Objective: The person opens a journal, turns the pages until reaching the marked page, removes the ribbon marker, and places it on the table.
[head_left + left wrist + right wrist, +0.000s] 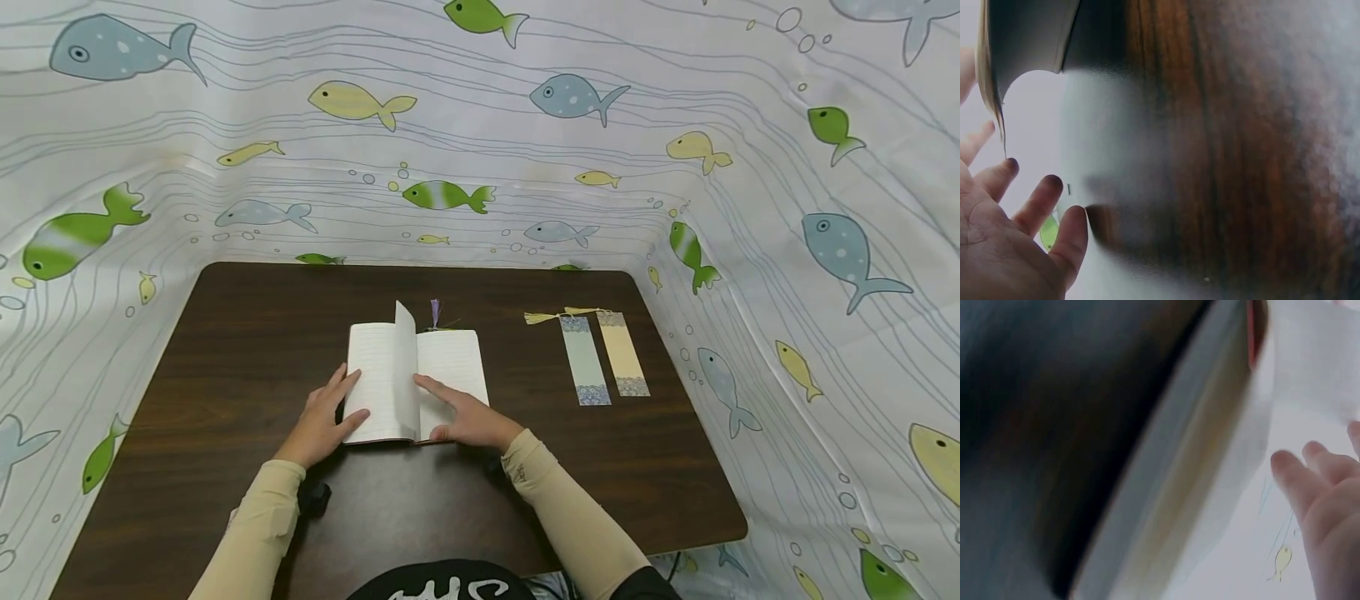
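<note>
A notebook with lined pages (375, 383) lies open on the dark wooden table, and one leaf (406, 367) stands up near its middle. My left hand (322, 421) rests at the notebook's left edge, its fingers spread; the left wrist view shows those fingers loosely extended beside the cover. My right hand (468, 417) lies over the right-hand page, its fingers reaching toward the raised leaf. In the right wrist view the fingers (1300, 487) are extended near the thick page block (1191, 475). A purple tassel (435, 312) pokes out past the notebook's top edge.
To the right on the table (262, 333) lie two bookmarks, one pale green (586, 362) and one cream (624, 354), each with a yellow tassel at its top. A fish-patterned cloth (450, 242) surrounds the table at the back and sides.
</note>
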